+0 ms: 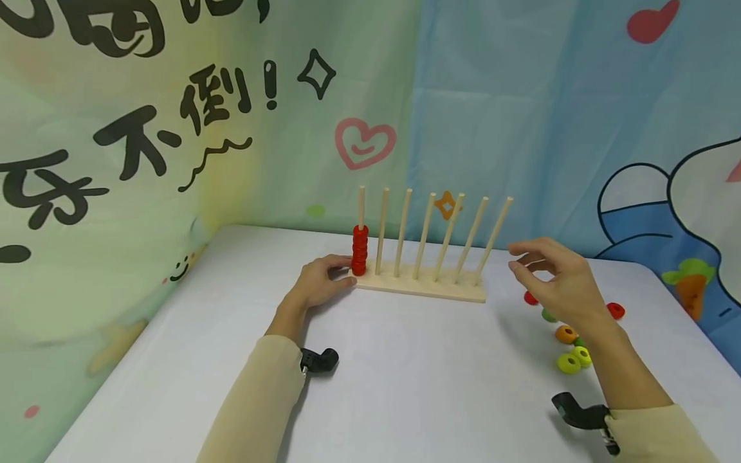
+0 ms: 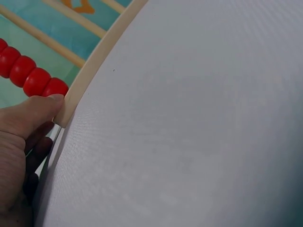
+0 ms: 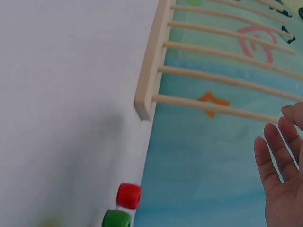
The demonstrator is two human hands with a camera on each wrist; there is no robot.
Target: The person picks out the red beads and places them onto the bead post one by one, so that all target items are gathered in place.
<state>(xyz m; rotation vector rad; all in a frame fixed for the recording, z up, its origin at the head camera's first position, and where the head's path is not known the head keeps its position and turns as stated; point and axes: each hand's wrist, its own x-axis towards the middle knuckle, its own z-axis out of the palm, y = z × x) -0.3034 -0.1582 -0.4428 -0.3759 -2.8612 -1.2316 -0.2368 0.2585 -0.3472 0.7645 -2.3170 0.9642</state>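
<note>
A wooden peg board [image 1: 425,290] with a row of several upright pegs stands at the back of the table. Red beads [image 1: 359,251] are stacked on its leftmost peg; the other pegs are bare. My left hand [image 1: 320,281] holds the left end of the base, its thumb [image 2: 45,108] against the wood beside the lowest bead in the left wrist view. To the right of the board, my right hand [image 1: 557,283] is raised with nothing in it. Its fingers [image 3: 282,158] are loosely bent and apart from the rightmost peg [image 3: 213,107] in the right wrist view.
Loose beads lie on the white table [image 1: 417,379] under and around my right forearm: a red bead [image 1: 616,310], an orange bead [image 1: 565,334], a yellow bead [image 1: 568,363] and several others, some green. A printed cloth [image 1: 486,96] hangs behind the table.
</note>
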